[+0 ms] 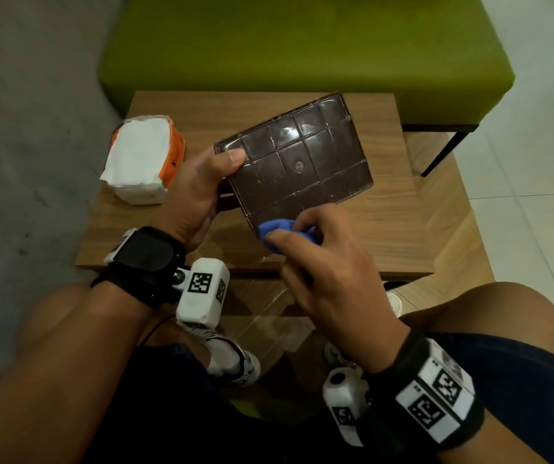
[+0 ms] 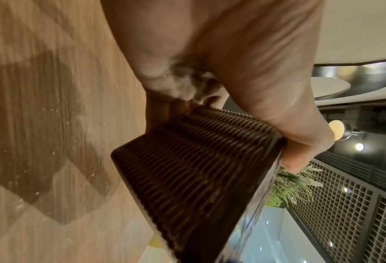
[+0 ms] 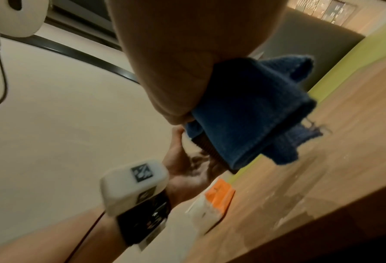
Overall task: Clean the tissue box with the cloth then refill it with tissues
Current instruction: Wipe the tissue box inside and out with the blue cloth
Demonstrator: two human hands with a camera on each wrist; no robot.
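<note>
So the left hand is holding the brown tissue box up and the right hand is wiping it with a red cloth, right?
Almost. The cloth is blue, not red; the head view and the right wrist view both show it. The rest holds: the left hand holds the brown tissue box up, and the right hand wipes it with the cloth.

No readable text, brand or number found. Only square black-and-white coded markers seen on white wrist camera (image 1: 202, 294) and on wristband (image 1: 436, 401); small print on tissue pack (image 1: 141, 160) illegible.
</note>
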